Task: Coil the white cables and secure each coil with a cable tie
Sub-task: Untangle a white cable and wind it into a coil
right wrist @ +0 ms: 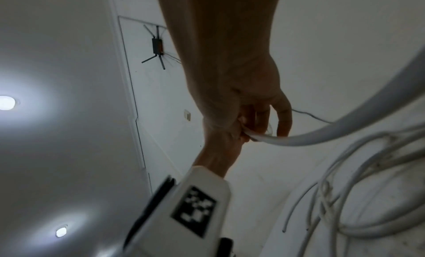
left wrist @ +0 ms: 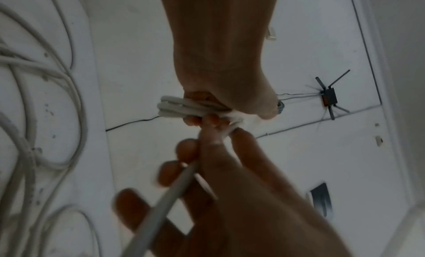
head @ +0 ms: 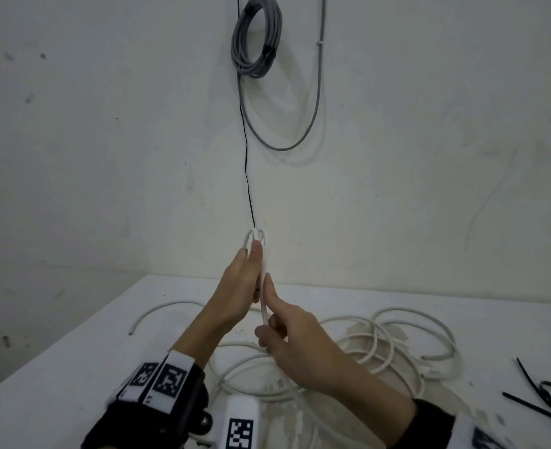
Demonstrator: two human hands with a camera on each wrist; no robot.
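Above the table, my left hand (head: pixel 238 286) grips a narrow, upright coil of white cable (head: pixel 263 306); its top loops stick out past the fingertips. In the left wrist view the bundled strands (left wrist: pixel 179 108) lie in that hand's curled fingers. Just below it, my right hand (head: pixel 293 338) pinches the cable strand that feeds the coil. The right wrist view shows its fingers curled round the strand (right wrist: pixel 276 140). From there the rest of the white cable (head: pixel 376 338) trails down into a loose tangle on the table. Several black cable ties (head: pixel 546 400) lie at the right edge.
The white table (head: pixel 57 367) meets a white wall. A short loose piece of white cable (head: pixel 167 307) lies at the left. On the wall hang a grey cable coil (head: pixel 270 43) and a thin black wire (head: pixel 247 176).
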